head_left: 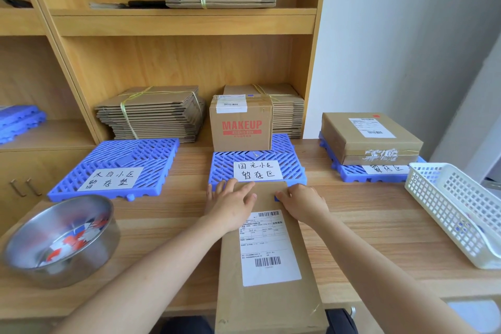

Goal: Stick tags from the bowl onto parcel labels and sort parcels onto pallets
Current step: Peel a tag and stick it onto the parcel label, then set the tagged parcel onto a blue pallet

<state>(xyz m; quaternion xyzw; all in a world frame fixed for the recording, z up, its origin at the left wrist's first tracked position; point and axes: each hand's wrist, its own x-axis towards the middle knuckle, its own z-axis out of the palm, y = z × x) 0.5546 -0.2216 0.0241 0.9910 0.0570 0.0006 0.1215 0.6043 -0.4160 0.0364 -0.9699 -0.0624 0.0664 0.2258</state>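
A long brown parcel [268,298] lies lengthwise on the table before me, its white label [268,249] facing up. My left hand [233,206] rests flat on the parcel's far end with straight fingers. My right hand [303,203] pinches a small blue tag [277,197] at the parcel's far end, beyond the label. A steel bowl [27,266] at the left holds red, blue and white tags. Three blue pallets stand behind: the left one [119,154] bare, the middle one [290,160] bearing a MAKEUP box [241,127], the right one [349,172] bearing a flat box [371,138].
A white plastic basket [461,211] sits at the table's right edge. Bundles of flat cardboard [151,114] fill the wooden shelves behind the pallets. More blue pallets [19,122] are stacked on a shelf at far left. The parcel's near end overhangs the table's front edge.
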